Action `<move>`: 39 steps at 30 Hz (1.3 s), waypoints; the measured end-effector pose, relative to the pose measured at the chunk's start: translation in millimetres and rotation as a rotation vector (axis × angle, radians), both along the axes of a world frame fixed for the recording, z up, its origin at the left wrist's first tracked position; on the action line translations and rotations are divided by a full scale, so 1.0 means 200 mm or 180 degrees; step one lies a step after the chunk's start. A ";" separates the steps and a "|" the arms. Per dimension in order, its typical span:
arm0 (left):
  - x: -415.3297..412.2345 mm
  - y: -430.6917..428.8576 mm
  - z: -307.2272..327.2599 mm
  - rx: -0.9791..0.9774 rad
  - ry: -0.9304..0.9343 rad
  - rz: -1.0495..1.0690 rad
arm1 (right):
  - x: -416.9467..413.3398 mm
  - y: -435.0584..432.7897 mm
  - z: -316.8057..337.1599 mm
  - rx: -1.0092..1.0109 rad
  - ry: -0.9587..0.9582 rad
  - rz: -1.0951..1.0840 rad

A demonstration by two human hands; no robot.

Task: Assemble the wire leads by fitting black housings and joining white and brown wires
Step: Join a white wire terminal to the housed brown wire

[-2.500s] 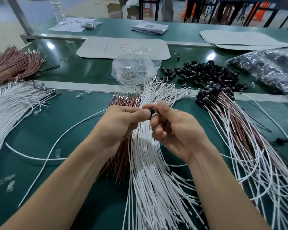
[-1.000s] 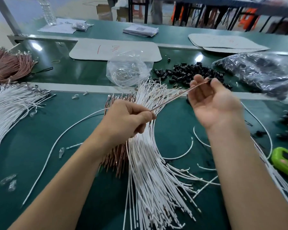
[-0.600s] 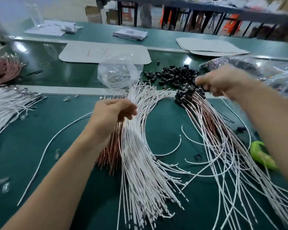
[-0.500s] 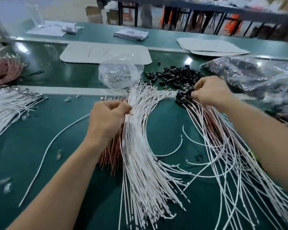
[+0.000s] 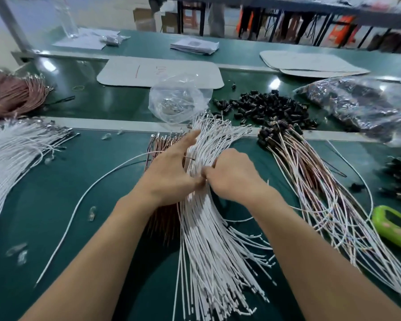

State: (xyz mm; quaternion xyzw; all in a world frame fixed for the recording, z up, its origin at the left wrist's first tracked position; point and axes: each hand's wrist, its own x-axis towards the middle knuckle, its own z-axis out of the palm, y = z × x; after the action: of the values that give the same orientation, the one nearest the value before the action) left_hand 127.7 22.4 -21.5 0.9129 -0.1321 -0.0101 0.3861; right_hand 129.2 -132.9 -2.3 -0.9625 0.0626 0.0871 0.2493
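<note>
Fingers (image 5: 185, 144) of the left hand (image 5: 169, 174) straight and close together, laid flat where the brown wires (image 5: 164, 144) meet the white wires (image 5: 208, 228), tips pointing away from the body. Left thumb stretched sideways, touching the thumb of the right hand (image 5: 236, 177). Right fingers (image 5: 220, 158) curled downward, tips buried among the white wires near the middle of the bundle; grip on any single wire not discernible. One short brown wire end just showing between the two hands. White wires fanned from the far edge of the near table (image 5: 44, 205) toward the body, brown wires lying beside them on the left and partly under the left wrist. To the right, well apart from the hands, a wire heap (image 5: 310, 181) of mixed white and brown strands, with black housings (image 5: 269, 135) fitted on the far ends. Beyond that, on the farther strip of table, a loose pile of housings (image 5: 264, 107), next to a crumpled clear bag (image 5: 176, 100) and a larger dark bag (image 5: 357, 103). A green object (image 5: 394, 225) at the right edge, too blurred to identify. One stray white wire (image 5: 90, 193) curving across the table on the left; farther left, another white bundle (image 5: 16, 147) and, behind it, a pinkish-brown bundle (image 5: 12, 93). At the back, a pale board (image 5: 160, 72) and a stack of papers (image 5: 195, 45).
</note>
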 end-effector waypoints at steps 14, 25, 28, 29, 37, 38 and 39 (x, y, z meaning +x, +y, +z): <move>0.06 0.14 -0.01 0.0976 -0.0664 0.1666 | 0.00 -0.02 0.04 0.0812 -0.0230 -0.0235; -0.01 0.10 0.10 -0.1085 -0.2077 0.1191 | -0.13 0.17 0.03 0.2063 0.0071 0.0789; -0.07 -0.03 0.13 -0.1681 -0.1591 0.0491 | -0.16 0.22 0.02 0.2629 -0.0151 0.1248; -0.08 -0.04 0.14 -0.1837 -0.1380 0.0384 | -0.16 0.21 0.00 0.2900 -0.0128 0.1123; -0.15 -0.08 0.14 -0.1868 -0.1140 0.0131 | -0.12 0.14 0.00 0.1930 -0.1128 0.0011; -0.14 -0.08 0.14 -0.1775 -0.1140 0.0221 | -0.11 0.14 0.00 0.2430 -0.1097 -0.0176; -0.13 -0.07 0.13 -0.1609 -0.1108 0.0354 | -0.11 0.12 0.00 0.2841 -0.1028 -0.0363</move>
State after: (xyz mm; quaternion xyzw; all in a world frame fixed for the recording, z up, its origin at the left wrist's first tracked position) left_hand 101.1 8.2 5.2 0.7818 -0.1444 0.2006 0.5725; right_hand 108.0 -108.3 -1.6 -0.7577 0.0323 -0.0591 0.6492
